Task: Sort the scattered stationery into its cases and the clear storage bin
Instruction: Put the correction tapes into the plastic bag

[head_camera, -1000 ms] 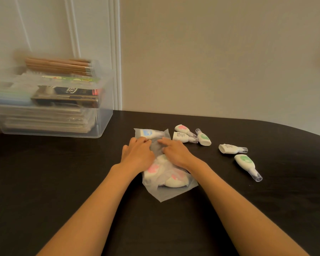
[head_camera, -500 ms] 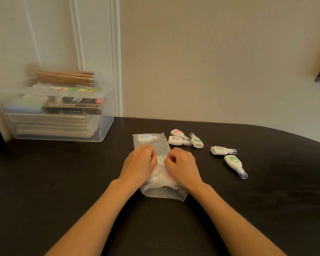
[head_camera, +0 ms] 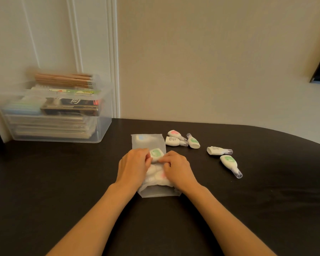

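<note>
— Where the 2 hands meet at the middle of the dark table (head_camera: 44, 182), what is being held?

— A frosted pouch (head_camera: 148, 143) is pinned flat between them. Its near half is covered by the left hand (head_camera: 132, 169) and the right hand (head_camera: 177, 169), both with fingers curled onto the plastic; the film is pinched by the fingertips of each, just beside a green-marked correction tape (head_camera: 156, 153) seen through it.

— And what is kept inside the pouch?

— Several white correction tapes are bunched under the hands, pink marks being visible on some. A blue-marked one (head_camera: 141, 138) is lodged at the far end, well apart from the fingers. Whether the far end is sealed cannot be told.

— What is left loose?

— 5 correction tapes are scattered to the right of the pouch: a cluster of 3 (head_camera: 182, 140) near its far corner, and a pair (head_camera: 224, 157) further right, none touched by either hand.

— And the clear storage bin (head_camera: 100, 130)?

— It is set at the far left against the wall. Flat packets are stacked inside, a dark box (head_camera: 72, 106) is laid above them, and a bundle of wooden pencils (head_camera: 63, 80) is rested on top.
</note>
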Tool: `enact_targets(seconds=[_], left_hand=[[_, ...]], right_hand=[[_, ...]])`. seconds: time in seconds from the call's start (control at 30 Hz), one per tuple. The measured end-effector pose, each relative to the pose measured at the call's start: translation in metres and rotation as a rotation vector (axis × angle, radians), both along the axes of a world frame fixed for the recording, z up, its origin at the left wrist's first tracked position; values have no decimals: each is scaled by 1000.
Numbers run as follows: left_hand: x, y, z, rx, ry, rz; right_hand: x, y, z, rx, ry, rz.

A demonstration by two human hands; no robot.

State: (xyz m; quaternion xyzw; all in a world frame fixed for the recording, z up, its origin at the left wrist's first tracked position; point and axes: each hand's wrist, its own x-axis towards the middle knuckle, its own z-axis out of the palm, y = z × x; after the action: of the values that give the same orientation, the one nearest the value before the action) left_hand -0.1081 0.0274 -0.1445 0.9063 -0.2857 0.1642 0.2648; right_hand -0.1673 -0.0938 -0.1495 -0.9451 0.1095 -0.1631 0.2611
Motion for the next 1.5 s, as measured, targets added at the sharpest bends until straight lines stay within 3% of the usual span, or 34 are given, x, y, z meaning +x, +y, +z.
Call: enact_targets(seconds=[0.4, 0.6, 0.8, 1.1, 1.23, 1.5], left_hand=[[8, 2, -3, 23, 116, 83], [14, 1, -7, 35, 205, -56], [25, -2, -6, 123, 266, -119], [40, -8, 1, 160, 344, -176], [46, -11, 3, 241, 367, -185], [51, -14, 3, 279, 309, -185]], right_hand=[[2, -1, 0, -67, 94, 19], [5, -5, -1, -113, 26, 54], [23, -6, 4, 94, 13, -51], [36, -8, 6, 30, 119, 12], [38, -9, 5, 82, 2, -40], [47, -11, 9, -205, 204, 25]])
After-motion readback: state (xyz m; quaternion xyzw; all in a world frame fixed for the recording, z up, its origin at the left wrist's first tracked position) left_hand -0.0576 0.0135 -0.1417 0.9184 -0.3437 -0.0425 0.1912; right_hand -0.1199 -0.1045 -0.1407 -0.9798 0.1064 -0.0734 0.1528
